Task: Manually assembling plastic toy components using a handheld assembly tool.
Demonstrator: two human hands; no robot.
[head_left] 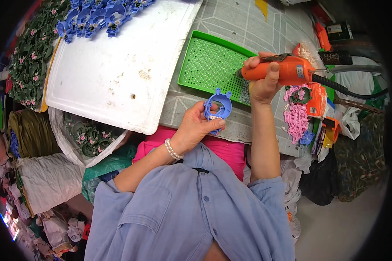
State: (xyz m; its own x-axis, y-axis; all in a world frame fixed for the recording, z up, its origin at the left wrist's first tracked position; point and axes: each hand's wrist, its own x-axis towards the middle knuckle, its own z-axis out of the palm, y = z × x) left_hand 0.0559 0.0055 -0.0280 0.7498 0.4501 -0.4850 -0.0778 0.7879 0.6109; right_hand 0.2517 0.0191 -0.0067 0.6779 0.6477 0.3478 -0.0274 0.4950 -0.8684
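Note:
My left hand (195, 125) is closed on a blue plastic ring-shaped part (224, 105) with small tabs, held near the table's front edge. A pearl-like bracelet is on that wrist. My right hand (264, 85) is wrapped round an orange electric screwdriver (287, 69), which lies sideways with its dark tip pointing left. That tip is over the right side of a shallow green perforated tray (188, 82). Small grey pieces, perhaps screws (245, 95), are gathered in the tray's near right corner, partly behind my right hand.
Several blue plastic parts (98, 18) sit on a white board (104, 74) at the far left. Pink plastic pieces (296, 119) lie on the right of the grey table (180, 108). A black cord (348, 89) trails right from the screwdriver. Dark green parts fill a white sack (59, 124) at left.

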